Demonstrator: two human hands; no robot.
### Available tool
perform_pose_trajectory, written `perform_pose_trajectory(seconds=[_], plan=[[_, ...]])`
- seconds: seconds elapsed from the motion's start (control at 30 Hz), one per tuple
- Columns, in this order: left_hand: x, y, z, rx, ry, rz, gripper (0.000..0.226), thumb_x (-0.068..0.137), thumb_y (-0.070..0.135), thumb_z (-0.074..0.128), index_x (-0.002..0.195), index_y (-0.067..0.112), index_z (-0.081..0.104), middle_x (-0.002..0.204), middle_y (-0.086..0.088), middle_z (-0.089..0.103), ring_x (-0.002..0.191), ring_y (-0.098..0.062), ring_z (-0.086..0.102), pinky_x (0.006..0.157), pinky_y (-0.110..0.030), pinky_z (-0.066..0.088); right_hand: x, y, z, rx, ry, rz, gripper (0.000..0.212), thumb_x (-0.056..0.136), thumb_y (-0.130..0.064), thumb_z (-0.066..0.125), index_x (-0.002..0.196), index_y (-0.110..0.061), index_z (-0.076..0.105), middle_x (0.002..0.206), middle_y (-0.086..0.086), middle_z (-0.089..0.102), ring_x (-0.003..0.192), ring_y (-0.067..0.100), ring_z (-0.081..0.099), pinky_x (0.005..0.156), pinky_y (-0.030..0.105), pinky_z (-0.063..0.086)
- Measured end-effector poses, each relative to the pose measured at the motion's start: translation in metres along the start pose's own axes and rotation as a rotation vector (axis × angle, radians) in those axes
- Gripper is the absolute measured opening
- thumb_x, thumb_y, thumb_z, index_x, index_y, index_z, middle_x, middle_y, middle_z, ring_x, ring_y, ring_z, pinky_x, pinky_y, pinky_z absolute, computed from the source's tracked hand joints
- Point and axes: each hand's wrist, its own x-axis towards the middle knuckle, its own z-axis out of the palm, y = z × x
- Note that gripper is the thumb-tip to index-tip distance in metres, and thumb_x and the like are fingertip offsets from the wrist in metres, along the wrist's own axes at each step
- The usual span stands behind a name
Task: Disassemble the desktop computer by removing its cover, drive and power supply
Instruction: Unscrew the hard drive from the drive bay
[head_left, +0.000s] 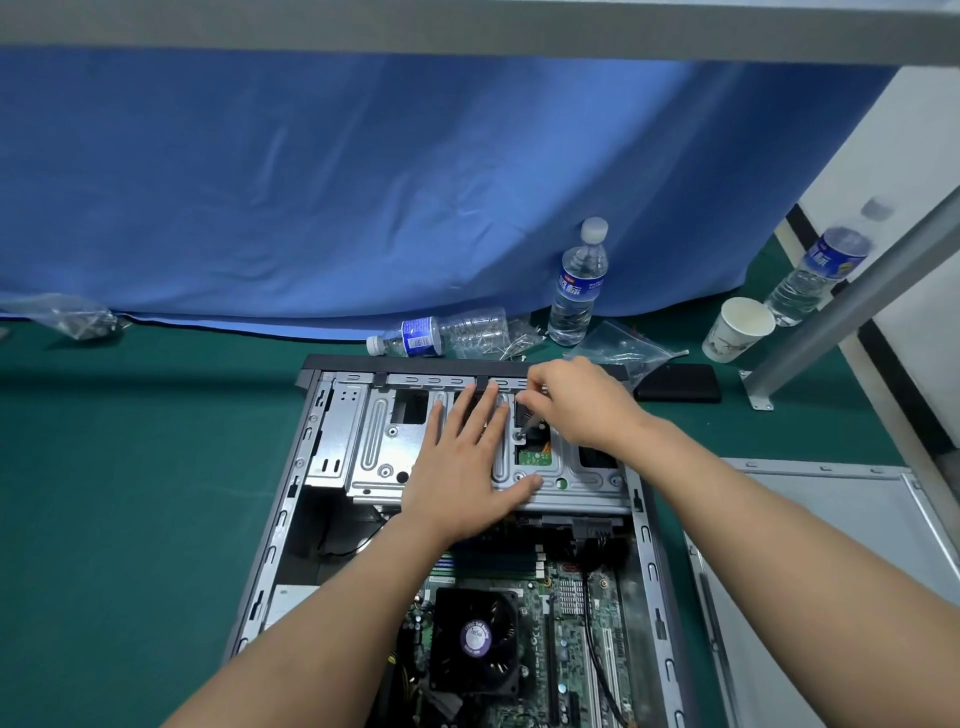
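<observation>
Hands at work on an opened computer case (291, 519) laid flat on a green mat (130, 493).
Three clear plastic water bottles are counted: one upright (579, 291), one lying (436, 332), one leaning (821, 270); one paper cup (737, 330) and one removed grey metal cover (831, 571) are seen at right. The ribbed silver drive cage (374, 441) is pressed flat by the left hand (462, 478), fingers spread straight. A thin dark tool (530, 428) is pinched by the curled right hand (582, 405) over the cage.
</observation>
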Motion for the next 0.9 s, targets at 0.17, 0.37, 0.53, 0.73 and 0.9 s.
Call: perform_pose_trajectory(seconds=[0.17,0.37,0.53,0.73,0.9], plan=[[0.0,0.0,-0.001,-0.003,-0.003,-0.001,0.095,0.077,0.08,0.011,0.153,0.023,0.002,0.16,0.007,-0.011,0.143,-0.011,-0.024,0.117,-0.042,-0.015,-0.001,0.002,-0.006,0.093,-0.061,-0.099,0.009,0.086,-0.02,0.062,0.093,-0.021,0.057,0.067,-0.006,0.051,0.074,0.02,0.055,0.066,0.031,0.042],[-0.001,0.0,0.0,-0.008,0.0,-0.001,0.095,0.077,0.08,0.011,0.153,0.023,0.004,0.159,0.007,-0.012,0.143,-0.011,-0.023,0.117,-0.043,-0.014,0.0,0.002,-0.008,0.146,-0.089,-0.038,0.012,0.084,-0.024,0.066,0.084,-0.02,0.054,0.073,-0.006,0.053,0.082,0.02,0.057,0.068,0.032,0.044],[0.0,0.0,-0.001,-0.007,0.0,-0.002,0.096,0.076,0.08,0.01,0.153,0.023,0.004,0.159,0.008,-0.014,0.142,-0.009,-0.025,0.116,-0.042,-0.015,-0.002,-0.001,0.004,0.0,0.097,0.063,0.011,0.092,-0.03,0.051,0.092,-0.022,0.06,0.091,0.003,0.063,0.092,0.028,0.057,0.066,0.032,0.037],[0.0,0.0,0.0,-0.019,0.006,0.001,0.096,0.076,0.081,0.01,0.153,0.023,0.004,0.159,0.008,-0.013,0.14,-0.008,-0.027,0.116,-0.041,-0.017,-0.004,0.005,-0.007,0.197,-0.046,-0.086,0.015,0.083,-0.015,0.068,0.093,-0.02,0.058,0.067,-0.006,0.051,0.079,0.02,0.062,0.069,0.033,0.046],[0.0,0.0,0.0,-0.006,0.004,0.001,0.096,0.077,0.08,0.01,0.153,0.023,0.005,0.159,0.008,-0.013,0.141,-0.009,-0.026,0.117,-0.042,-0.015,-0.005,0.006,-0.002,0.1,-0.008,-0.022,0.013,0.089,-0.031,0.06,0.085,-0.019,0.057,0.072,-0.006,0.054,0.078,0.018,0.053,0.067,0.031,0.039]])
